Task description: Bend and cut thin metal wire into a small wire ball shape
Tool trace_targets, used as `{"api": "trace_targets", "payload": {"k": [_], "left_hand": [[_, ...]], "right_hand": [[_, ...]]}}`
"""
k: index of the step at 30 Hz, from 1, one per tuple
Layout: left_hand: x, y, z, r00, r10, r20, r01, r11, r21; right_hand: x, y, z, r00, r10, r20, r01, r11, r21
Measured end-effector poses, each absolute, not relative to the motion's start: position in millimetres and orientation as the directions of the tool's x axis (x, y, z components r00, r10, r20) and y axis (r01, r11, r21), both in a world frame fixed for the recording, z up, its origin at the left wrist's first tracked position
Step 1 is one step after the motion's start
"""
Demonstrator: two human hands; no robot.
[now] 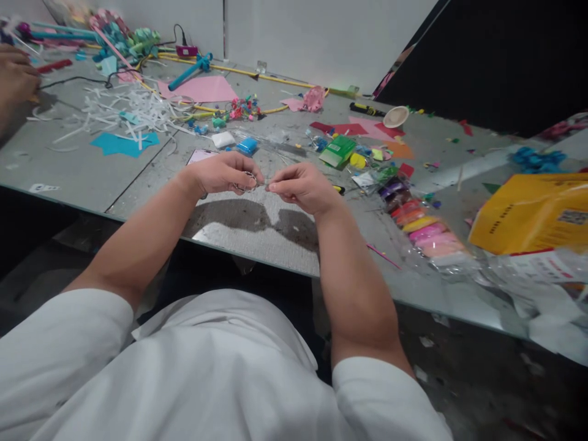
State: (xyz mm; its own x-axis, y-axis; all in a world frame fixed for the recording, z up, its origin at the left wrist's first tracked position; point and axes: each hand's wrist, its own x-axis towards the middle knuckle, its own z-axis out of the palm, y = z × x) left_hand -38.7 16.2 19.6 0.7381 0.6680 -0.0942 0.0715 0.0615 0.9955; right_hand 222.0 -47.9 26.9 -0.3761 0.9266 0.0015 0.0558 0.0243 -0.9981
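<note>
My left hand is closed, thumb and fingers pinching a thin silvery metal loop that curls below the fingertips. I cannot tell whether it is wire or a chain. Just to its right, my right hand pinches thumb against fingers, the tips almost meeting those of the left. Whatever lies between the right fingertips is too small to name. Both hands are above the grey table near its front edge, casting shadows on it. Behind the left hand, a phone-like flat object is partly hidden.
White paper strips lie back left, near another person's hand. Blue and white clay packets sit behind my hands. Rightward are a green packet, coloured clay packs and a yellow bag.
</note>
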Motion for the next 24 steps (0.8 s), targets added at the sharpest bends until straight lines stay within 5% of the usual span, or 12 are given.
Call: {"api": "trace_targets", "payload": {"k": [24], "left_hand": [[-34.1, 15.3, 20.9, 0.633, 0.757, -0.159, 0.093, 0.129, 0.987]], "right_hand": [[223.3, -41.6, 22.1, -0.292, 0.956, -0.022, 0.222, 0.045, -0.974]]}}
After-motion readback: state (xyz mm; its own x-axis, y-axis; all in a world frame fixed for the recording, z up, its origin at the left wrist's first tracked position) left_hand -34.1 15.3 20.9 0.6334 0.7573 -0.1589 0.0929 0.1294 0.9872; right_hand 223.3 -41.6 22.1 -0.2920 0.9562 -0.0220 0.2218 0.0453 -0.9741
